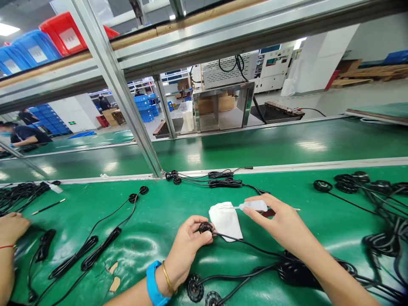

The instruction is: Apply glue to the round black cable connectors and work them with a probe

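Note:
My left hand [194, 238] grips a round black cable part [206, 228] between thumb and fingers, just left of a folded white cloth [227, 223]. A black cable runs from this part to the right, under my right forearm. Pinched in my right hand [270, 212] is a small translucent bottle [256, 206], tilted sideways, its thin tip pointing left over the cloth. More round black parts [195, 287] on cables lie below my left hand, near the bottom edge.
Coiled black cables [102, 248] lie at the left, others [225, 182] at the back and a pile [385, 238] at the right. Another person's hand [14, 229] rests at the far left. A metal post [117, 85] rises behind the green table [153, 212].

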`<act>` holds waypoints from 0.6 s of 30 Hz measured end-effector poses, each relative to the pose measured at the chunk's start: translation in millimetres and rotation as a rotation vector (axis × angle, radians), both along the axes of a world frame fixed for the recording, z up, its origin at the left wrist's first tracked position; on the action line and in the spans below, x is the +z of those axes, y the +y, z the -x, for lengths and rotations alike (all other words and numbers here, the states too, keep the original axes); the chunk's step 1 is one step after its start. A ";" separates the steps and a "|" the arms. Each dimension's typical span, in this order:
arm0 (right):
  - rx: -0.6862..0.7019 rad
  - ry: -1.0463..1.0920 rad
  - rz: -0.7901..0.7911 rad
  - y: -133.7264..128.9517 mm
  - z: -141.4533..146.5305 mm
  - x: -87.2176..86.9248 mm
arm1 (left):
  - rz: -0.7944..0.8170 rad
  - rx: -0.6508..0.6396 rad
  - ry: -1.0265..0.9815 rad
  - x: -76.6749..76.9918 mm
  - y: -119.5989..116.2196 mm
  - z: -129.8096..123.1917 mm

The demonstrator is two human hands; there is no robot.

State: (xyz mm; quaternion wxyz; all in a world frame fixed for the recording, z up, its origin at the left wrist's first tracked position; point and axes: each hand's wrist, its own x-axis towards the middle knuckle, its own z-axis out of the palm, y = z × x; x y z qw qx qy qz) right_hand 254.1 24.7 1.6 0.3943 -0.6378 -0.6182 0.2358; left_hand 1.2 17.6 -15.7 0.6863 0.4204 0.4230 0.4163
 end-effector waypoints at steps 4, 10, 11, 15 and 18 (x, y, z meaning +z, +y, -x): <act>0.008 0.047 0.025 -1.0 0.7 2.0 | 0.001 0.002 -0.005 -0.8 0.5 0.2; 0.011 0.093 0.032 -3.2 1.4 5.3 | -0.008 0.021 -0.008 -1.4 -0.1 -0.6; 0.014 0.100 0.037 -3.4 1.3 5.7 | -0.012 0.025 -0.008 -1.7 -0.1 -0.7; 0.079 0.151 0.093 -4.8 -0.1 9.5 | -0.033 0.025 -0.023 -2.3 -0.4 -1.3; 0.150 0.183 0.119 -7.4 0.1 13.6 | -0.049 0.023 -0.036 -2.2 -0.8 -2.3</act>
